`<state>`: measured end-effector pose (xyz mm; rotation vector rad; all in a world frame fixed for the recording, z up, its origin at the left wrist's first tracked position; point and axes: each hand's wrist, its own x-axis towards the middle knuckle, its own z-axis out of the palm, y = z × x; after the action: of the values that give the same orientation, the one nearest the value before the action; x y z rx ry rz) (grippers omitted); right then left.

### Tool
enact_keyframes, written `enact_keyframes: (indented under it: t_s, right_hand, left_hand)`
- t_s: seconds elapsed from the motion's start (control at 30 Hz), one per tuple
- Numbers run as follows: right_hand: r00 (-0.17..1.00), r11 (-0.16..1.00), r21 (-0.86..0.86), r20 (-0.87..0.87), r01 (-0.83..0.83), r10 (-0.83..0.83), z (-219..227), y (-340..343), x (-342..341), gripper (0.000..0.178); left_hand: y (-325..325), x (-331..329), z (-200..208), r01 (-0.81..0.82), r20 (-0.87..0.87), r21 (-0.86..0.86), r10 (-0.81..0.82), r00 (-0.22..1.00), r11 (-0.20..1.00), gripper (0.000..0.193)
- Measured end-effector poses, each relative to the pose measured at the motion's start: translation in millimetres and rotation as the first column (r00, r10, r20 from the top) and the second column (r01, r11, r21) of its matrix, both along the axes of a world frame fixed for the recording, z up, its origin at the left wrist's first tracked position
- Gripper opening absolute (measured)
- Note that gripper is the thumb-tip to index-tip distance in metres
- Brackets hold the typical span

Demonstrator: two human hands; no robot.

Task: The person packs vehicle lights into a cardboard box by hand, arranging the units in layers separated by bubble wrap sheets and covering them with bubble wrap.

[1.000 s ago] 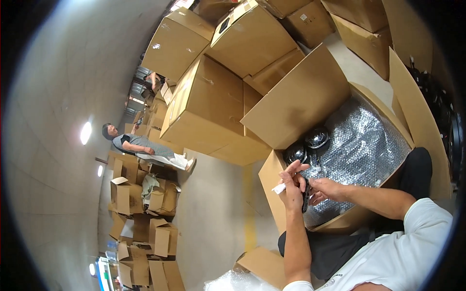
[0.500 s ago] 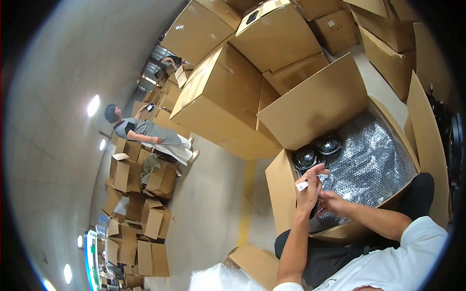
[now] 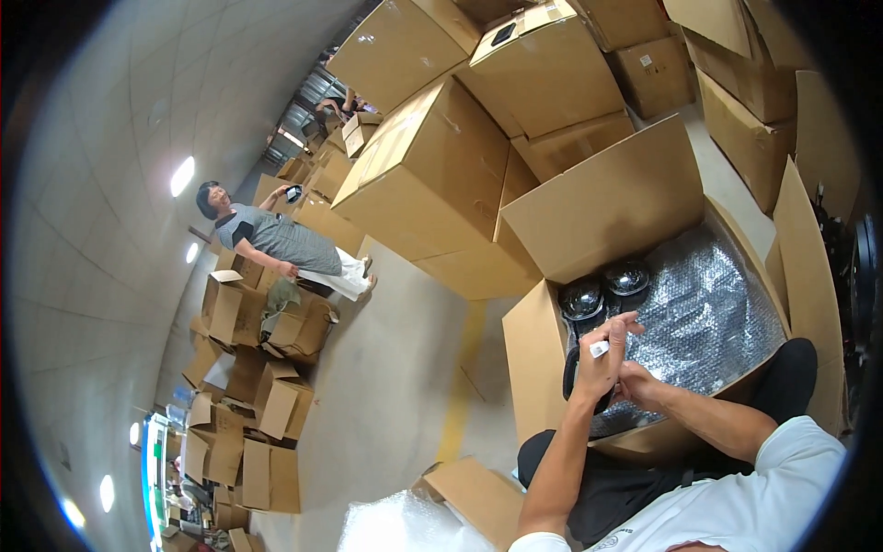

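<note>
Pale ceiling panels [image 3: 101, 184] with bright lamps [image 3: 183, 176] bound the room, and big taped cartons [image 3: 423, 175] stand stacked on its grey floor [image 3: 386, 368], apparently piled to save space. Beyond the floor's yellow stripe [image 3: 458, 396], a co-worker [image 3: 285, 248] in grey holds up a dark object [image 3: 293, 194].

Close to the person's knees sits an opened carton [image 3: 602, 202], its flaps spread, likely so that arms reach inside freely. Bubble wrap [image 3: 708, 304] covers most of its inside, up to the right edge, probably as cushioning. At the far left corner, 2 glossy domed pieces [image 3: 581, 302] lie side by side; the snug corner may keep them from shifting.

Nearer the carton's near left corner, the hands are together: the left hand [image 3: 602, 370] above, the right hand [image 3: 644, 386] tucked against its inner side. Beneath the left hand, toward the left edge, shows a black piece [image 3: 570, 373], mostly hidden; it seems steadied between the 2 hands, though whether the right fingers clasp it I cannot tell. Smallest is a white scrap [image 3: 600, 350], gripped in the left hand, perhaps so that the fingertips stay free.
</note>
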<state>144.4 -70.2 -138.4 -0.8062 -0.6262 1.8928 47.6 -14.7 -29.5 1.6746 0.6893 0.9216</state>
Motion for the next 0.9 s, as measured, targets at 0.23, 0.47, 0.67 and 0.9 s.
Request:
enact_keyframes:
  t_s: [0.23, 0.47, 0.67, 0.9]
  right_hand:
    - [0.993, 0.998, 0.028, 0.111, -0.052, 0.049, -19.7, 3.6, 4.1, 0.045]
    - [0.997, 1.0, 0.0, 0.076, -0.029, 0.029, -24.4, 4.0, 7.1, 0.04]
    - [0.992, 1.0, -0.021, 0.121, -0.019, 0.021, -4.2, 2.7, -1.7, 0.038]
    - [0.993, 1.0, -0.013, 0.118, -0.011, 0.012, 8.8, -0.6, 2.6, 0.029]
  left_hand:
    - [-3.7, 6.0, -1.8, 0.017, -0.02, 0.044, -0.016, 1.0, 0.999, 0.05]
    - [-3.7, 10.1, -2.4, 0.053, -0.015, 0.077, -0.052, 0.999, 0.996, 0.049]
    - [-3.3, 4.9, -3.8, 0.046, -0.05, 0.13, -0.04, 0.998, 0.99, 0.05]
    - [-7.2, 8.8, 0.5, 0.071, -0.062, 0.145, -0.062, 0.996, 0.987, 0.052]
